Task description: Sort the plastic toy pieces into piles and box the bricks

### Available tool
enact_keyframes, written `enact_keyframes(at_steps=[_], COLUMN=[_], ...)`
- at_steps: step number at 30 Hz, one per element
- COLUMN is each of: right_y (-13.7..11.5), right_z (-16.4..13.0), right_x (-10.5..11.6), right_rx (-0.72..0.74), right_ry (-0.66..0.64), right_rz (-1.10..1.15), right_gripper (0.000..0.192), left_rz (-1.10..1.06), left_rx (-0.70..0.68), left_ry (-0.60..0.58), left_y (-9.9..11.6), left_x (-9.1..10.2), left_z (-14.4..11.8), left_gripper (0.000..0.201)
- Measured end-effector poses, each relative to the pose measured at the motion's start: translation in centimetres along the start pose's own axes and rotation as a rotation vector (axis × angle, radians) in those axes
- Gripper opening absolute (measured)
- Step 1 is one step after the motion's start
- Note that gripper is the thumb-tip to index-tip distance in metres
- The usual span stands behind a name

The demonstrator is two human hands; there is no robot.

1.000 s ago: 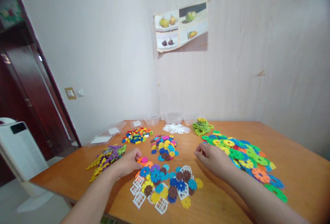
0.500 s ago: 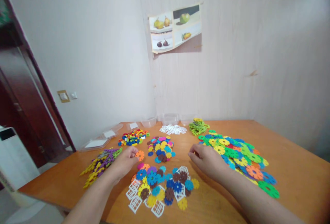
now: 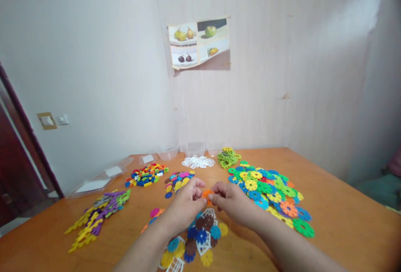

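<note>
Wooden tabletop (image 3: 344, 205) fills the lower frame, its far edge tight against the white wall; bare wood lies open at lower right and between the piles at lower left. Seven heaps of plastic pieces counted: large multicolour flower-disc spread (image 3: 269, 192) right of centre, reaching toward the right edge; purple and yellow stick pile (image 3: 97, 213) at lower left; mixed disc-and-white-frame pile (image 3: 197, 238) at bottom centre, under the wrists; small brick pile (image 3: 145, 174), small disc pile (image 3: 177, 179), white frame heap (image 3: 198, 161) and green disc stack (image 3: 228, 158) across the middle. Clear containers (image 3: 194, 148) line the far edge, with flat lids (image 3: 94, 185) at left. Two hands meet at frame centre, above the bottom pile. Left hand (image 3: 184, 205) and right hand (image 3: 233, 205) each pinch an orange disc piece (image 3: 206, 194) between thumb and fingertips, grip narrow and closed on it from both sides. The piece sits off the tabletop, mostly hidden by fingers; its facing and long axis cannot be told.
</note>
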State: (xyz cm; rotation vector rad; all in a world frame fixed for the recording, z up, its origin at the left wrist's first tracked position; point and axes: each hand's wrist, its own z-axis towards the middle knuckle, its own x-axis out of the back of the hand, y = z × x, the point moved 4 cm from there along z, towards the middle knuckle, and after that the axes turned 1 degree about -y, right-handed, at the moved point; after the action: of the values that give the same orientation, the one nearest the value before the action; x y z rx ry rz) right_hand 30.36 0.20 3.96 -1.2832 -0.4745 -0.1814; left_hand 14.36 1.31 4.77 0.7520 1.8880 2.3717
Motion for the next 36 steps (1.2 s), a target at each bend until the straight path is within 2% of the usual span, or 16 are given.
enact_keyframes(at_steps=[2, 5, 8, 11, 14, 21, 27, 31, 36], right_y=[0.2, 0.8, 2.4, 4.5, 6.2, 7.6, 5.8, 3.5, 2.1], right_z=[0.4, 0.9, 1.1, 1.1, 1.0, 0.7, 0.6, 0.6, 0.6], right_x=[1.5, 5.3, 9.6, 12.4, 13.6, 14.3, 13.5, 11.7, 7.9], right_rx=[-0.017, -0.073, -0.234, -0.360, -0.421, -0.476, -0.458, -0.386, -0.258], right_ry=[0.050, 0.221, 0.369, 0.372, 0.309, 0.365, 0.378, 0.363, 0.238], right_rz=[-0.075, -0.308, -0.538, -0.603, -0.629, -0.721, -0.755, -0.737, -0.721], right_gripper=[0.016, 0.016, 0.018, 0.019, 0.017, 0.027, 0.033, 0.026, 0.019], left_rz=[0.008, 0.026, 0.037, 0.032, -0.002, 0.062, 0.106, 0.123, 0.196], left_rx=[-0.004, 0.005, 0.041, 0.062, 0.066, 0.088, 0.086, 0.095, 0.143], left_ry=[0.063, 0.130, 0.149, 0.163, 0.156, 0.258, 0.290, 0.328, 0.365], left_y=[0.0, 0.0, -0.1, -0.5, -0.6, 0.0, -0.6, -1.0, -1.8], left_x=[0.1, 0.9, 1.8, 2.7, 3.4, 5.4, 7.4, 8.9, 10.8], left_z=[0.3, 0.5, 0.4, 0.3, 0.1, -0.8, -1.2, -1.8, -3.0], left_gripper=[0.038, 0.039, 0.040, 0.040, 0.040, 0.044, 0.039, 0.037, 0.035])
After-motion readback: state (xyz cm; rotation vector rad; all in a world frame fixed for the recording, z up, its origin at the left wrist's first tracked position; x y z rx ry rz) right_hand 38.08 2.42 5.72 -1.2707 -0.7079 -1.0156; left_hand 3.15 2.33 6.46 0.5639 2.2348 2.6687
